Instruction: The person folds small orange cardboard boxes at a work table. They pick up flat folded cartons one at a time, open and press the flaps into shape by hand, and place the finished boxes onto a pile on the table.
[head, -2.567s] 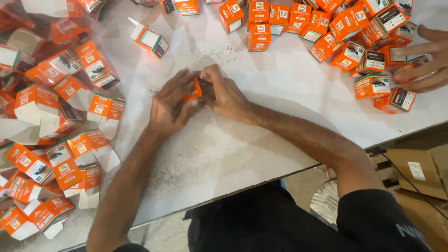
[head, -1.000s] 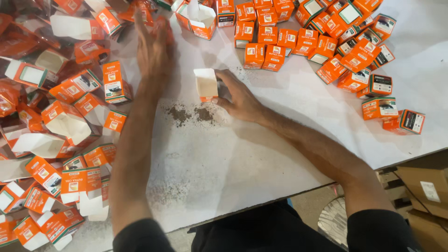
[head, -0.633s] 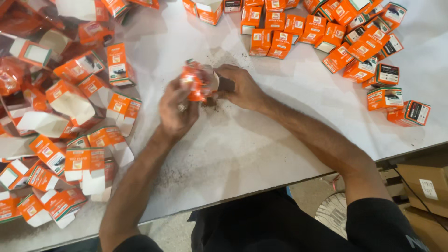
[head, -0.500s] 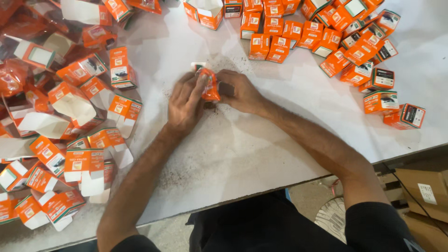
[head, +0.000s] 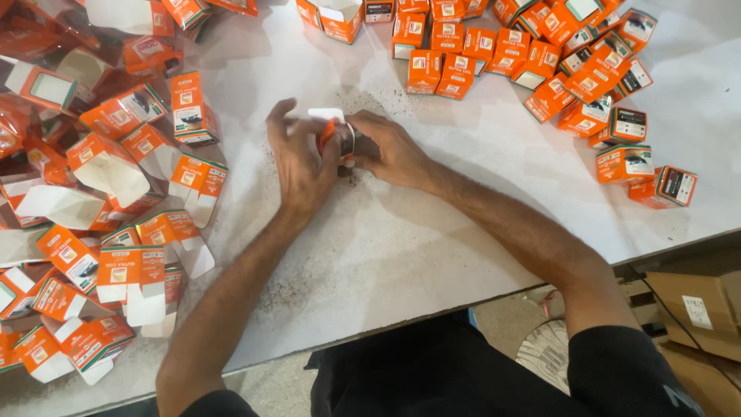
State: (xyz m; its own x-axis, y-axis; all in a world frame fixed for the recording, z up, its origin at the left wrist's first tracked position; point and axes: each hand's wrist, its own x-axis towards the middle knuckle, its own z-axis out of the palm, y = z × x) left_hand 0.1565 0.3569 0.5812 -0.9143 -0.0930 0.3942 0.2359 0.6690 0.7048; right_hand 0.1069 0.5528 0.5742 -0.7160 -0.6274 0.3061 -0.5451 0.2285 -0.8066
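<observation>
Two bare hands meet over the middle of a white table (head: 432,255), both clamped on one small orange box (head: 330,137) with a white flap standing open at its top. The left hand (head: 299,166) closes its grip on the near side of the box, thumb and fingers curled round it and the remaining fingers spread upward. The right hand (head: 386,147) presses in from the other side, its grip shut on the box and on a small dark part (head: 356,144) at the box's mouth; what that part is cannot be told. The box sits just above the tabletop, between the two palms.

Dark specks of dust (head: 363,104) are scattered on the table around and beyond the hands.

To the person's left lies a loose heap of flat and half-folded orange boxes (head: 116,193), many showing their white insides and open flaps, some overlapping one another and reaching to the table's near edge. Across the far side and to the right stands a crowd of closed orange boxes (head: 556,69), packed close and partly in rows, with a few strays (head: 648,174) lying nearer the right edge, well apart from the hands.

Both forearms stretch from the lower edge of the view, the right one in a dark sleeve (head: 633,371). Past the table's edge at lower right, brown cardboard cartons (head: 695,309) rest on the floor.
</observation>
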